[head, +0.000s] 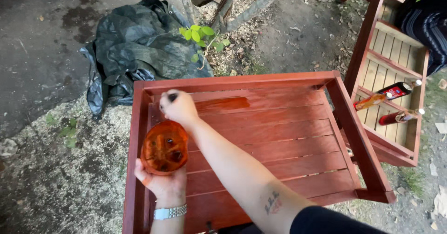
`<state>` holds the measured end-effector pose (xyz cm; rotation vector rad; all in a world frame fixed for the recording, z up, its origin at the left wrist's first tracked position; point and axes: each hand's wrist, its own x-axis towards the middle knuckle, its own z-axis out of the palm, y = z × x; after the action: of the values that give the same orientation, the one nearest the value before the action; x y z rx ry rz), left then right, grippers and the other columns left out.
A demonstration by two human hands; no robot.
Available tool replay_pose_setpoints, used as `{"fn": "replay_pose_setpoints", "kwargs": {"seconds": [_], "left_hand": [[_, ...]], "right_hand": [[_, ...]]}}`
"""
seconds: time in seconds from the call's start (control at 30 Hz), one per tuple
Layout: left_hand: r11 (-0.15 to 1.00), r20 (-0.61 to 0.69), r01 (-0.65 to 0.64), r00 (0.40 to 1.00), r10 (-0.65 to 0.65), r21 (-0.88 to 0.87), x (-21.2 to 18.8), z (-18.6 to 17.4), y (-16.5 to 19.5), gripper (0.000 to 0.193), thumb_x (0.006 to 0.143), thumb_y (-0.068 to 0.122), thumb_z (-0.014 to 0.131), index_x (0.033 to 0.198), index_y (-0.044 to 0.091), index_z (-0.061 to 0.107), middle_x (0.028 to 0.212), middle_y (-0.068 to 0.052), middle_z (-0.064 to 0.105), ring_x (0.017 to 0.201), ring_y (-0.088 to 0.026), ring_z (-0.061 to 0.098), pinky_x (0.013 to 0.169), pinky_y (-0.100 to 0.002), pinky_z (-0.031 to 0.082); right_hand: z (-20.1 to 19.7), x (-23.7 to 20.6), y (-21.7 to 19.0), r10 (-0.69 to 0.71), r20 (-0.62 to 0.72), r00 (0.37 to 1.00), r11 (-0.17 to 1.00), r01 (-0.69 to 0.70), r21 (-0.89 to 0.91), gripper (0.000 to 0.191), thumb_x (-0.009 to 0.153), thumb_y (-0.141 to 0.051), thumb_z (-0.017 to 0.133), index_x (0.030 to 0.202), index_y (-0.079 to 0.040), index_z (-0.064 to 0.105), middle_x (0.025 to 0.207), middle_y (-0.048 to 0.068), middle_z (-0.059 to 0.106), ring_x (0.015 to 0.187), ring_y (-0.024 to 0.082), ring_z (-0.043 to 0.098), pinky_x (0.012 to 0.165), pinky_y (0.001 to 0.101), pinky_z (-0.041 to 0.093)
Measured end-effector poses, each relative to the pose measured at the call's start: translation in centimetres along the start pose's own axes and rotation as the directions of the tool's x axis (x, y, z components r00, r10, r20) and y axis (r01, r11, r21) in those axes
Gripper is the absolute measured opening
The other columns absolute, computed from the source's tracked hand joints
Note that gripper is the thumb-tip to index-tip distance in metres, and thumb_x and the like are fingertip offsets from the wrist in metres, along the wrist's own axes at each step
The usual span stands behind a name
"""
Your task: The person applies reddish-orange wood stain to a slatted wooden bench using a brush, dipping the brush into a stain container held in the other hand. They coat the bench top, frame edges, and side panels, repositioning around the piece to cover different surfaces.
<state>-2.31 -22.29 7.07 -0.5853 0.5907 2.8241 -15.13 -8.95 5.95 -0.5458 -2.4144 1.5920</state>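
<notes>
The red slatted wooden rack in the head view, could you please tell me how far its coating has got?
Done: most slats of the red slatted wooden rack already look stained red. In hand: the left hand holds a round orange container of stain, while the right hand works a dark-tipped tool at the top slat, beside a glossy wet streak. Left: the second, paler wooden rack looks mostly bare.
</notes>
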Motion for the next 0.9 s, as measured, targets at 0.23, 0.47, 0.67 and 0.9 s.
{"fn": "replay_pose_setpoints", "kwargs": {"seconds": [0.23, 0.47, 0.67, 0.9], "left_hand": [[0.996, 0.027, 0.086, 0.996, -0.086, 0.013, 2.8, -0.9, -2.3, 0.076, 0.076, 0.061, 0.062, 0.140, 0.022, 0.056, 0.150, -0.004, 0.055, 0.139, -0.031, 0.050, 0.113, -0.059, 0.039], [0.983, 0.009, 0.184, 0.983, -0.184, 0.009, 4.7, -1.1, -5.2, 0.071, 0.076, 0.060, 0.063, 0.138, 0.025, 0.056, 0.150, -0.002, 0.055, 0.139, -0.030, 0.050, 0.111, -0.059, 0.040], [0.994, 0.090, 0.072, 0.993, -0.080, 0.084, 5.2, 0.4, -2.9, 0.078, 0.073, 0.061, 0.065, 0.142, 0.026, 0.056, 0.151, -0.002, 0.056, 0.139, -0.030, 0.052, 0.112, -0.058, 0.041], [0.995, 0.122, 0.029, 0.992, -0.041, 0.100, 6.1, 1.6, -3.1, 0.082, 0.072, 0.063, 0.066, 0.146, 0.029, 0.052, 0.153, 0.001, 0.054, 0.141, -0.028, 0.051, 0.112, -0.055, 0.042]], "right_hand": [[-21.2, -2.1, 14.9, 0.093, -0.257, 0.962, 0.988, -0.057, 0.146, 0.015, 0.090, -0.008, 0.065, 0.076, -0.007, 0.071, 0.068, 0.001, 0.068, 0.062, 0.013, 0.065, 0.055, 0.0301, 0.054], [-37.5, -2.8, 17.3, -0.271, -0.323, 0.907, 0.662, -0.068, -0.747, 0.022, 0.092, -0.024, 0.068, 0.079, -0.007, 0.074, 0.071, 0.016, 0.071, 0.062, 0.031, 0.069, 0.058, 0.0436, 0.055], [-15.6, -1.7, 9.6, 0.013, -0.008, 1.000, 0.358, -0.012, -0.934, 0.024, 0.088, -0.034, 0.065, 0.093, -0.015, 0.079, 0.099, 0.012, 0.075, 0.094, 0.029, 0.072, 0.069, 0.0459, 0.061], [-16.6, -2.4, 10.4, 0.129, -0.129, 0.983, 0.981, -0.108, 0.159, 0.012, 0.092, -0.017, 0.069, 0.090, -0.009, 0.077, 0.075, 0.002, 0.074, 0.067, 0.014, 0.068, 0.061, 0.0330, 0.056]]}}
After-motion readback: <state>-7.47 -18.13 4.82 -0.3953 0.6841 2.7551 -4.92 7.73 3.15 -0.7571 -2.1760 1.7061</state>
